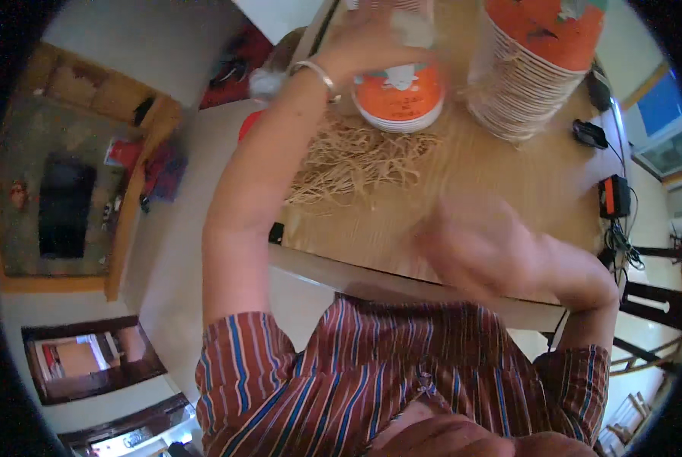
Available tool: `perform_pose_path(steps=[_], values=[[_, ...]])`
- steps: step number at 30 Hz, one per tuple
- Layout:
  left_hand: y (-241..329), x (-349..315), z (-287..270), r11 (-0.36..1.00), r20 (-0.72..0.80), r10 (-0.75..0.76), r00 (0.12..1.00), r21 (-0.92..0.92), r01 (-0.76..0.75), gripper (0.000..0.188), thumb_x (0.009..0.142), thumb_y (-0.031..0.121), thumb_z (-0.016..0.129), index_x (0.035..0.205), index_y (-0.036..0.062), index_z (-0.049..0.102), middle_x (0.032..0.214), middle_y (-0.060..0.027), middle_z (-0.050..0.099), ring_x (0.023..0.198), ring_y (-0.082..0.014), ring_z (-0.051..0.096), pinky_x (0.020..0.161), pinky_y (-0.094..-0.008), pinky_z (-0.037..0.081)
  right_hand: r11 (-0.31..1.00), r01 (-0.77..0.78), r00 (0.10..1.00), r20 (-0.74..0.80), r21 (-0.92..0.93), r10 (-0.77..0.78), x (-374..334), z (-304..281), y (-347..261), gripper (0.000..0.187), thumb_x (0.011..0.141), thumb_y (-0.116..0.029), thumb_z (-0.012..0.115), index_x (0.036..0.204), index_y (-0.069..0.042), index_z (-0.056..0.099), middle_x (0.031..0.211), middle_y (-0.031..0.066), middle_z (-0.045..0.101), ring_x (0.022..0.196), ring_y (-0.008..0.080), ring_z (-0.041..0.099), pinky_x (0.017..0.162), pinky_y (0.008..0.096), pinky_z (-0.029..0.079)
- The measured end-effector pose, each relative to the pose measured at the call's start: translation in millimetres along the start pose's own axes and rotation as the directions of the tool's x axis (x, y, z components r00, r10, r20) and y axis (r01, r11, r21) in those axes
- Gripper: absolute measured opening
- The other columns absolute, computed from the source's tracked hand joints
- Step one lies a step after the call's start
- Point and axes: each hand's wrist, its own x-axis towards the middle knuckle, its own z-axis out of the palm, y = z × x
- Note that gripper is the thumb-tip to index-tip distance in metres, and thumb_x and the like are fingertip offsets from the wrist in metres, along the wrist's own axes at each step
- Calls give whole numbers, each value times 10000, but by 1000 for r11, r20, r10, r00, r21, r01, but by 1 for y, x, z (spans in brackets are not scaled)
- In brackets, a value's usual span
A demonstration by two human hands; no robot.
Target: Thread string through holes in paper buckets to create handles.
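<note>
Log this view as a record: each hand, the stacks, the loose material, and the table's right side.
left hand: at the short cup stack; grip unclear
right hand: blurred, near the front edge of the table
tall cup stack: orange, pale rims, right of the short one
brown strands: loose pile on the table
right side: black-and-orange box, cables

– Where can the desk [457,166] be crossed?
– Over bare wood, left between the fibre heap [356,166] and the tall cup stack [525,90].
– And what is obstructed?
– The far side, by that and the shorter cup stack [399,97]; the right edge, partly, by black devices [589,134].
</note>
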Motion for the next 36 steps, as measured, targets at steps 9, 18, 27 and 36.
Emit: perform_pose_path(steps=[9, 18, 27, 36], values=[[18, -10, -14, 939, -69, 48, 996, -338, -68, 1149, 682, 680, 706, 1483, 9, 229, 1520, -246, 204, 1376, -381, 288, 1122, -455, 316, 775, -503, 857, -337, -383, 390, -50, 56, 142, 454, 810, -6, 597, 1257, -11, 520, 1244, 182, 522, 1113, 363, 537, 933, 430, 461], [22, -8, -16, 994, -3, -58, 998, -90, 58, 1163, 680, 647, 736, 1492, 17, 192, 1513, -227, 213, 1395, -351, 271, 1112, -423, 343, 746, -503, 860, -335, -436, 384, -56, 63, 168, 495, 833, -36, 608, 1314, -23, 494, 1302, 162, 499, 1165, 351, 502, 989, 423, 427], [14, 7, -17, 997, -20, -57, 998, 53, 58, 1156, 683, 664, 728, 1483, 4, 218, 1495, -248, 243, 1390, -375, 276, 1125, -436, 320, 701, -479, 877, -322, -528, 357, -52, 75, 184, 452, 843, -60, 605, 1287, -21, 525, 1263, 158, 522, 1115, 352, 512, 939, 436, 443], [14, -7, -107, 943, -45, 172, 984, -282, -178, 932, 772, 544, 738, 1424, -1, 356, 1443, -233, 358, 1314, -351, 404, 1039, -425, 414, 693, -445, 894, -320, -566, 313, -40, 70, 179, 405, 844, -74, 607, 1239, -1, 554, 1230, 159, 540, 1089, 350, 524, 921, 438, 452]])
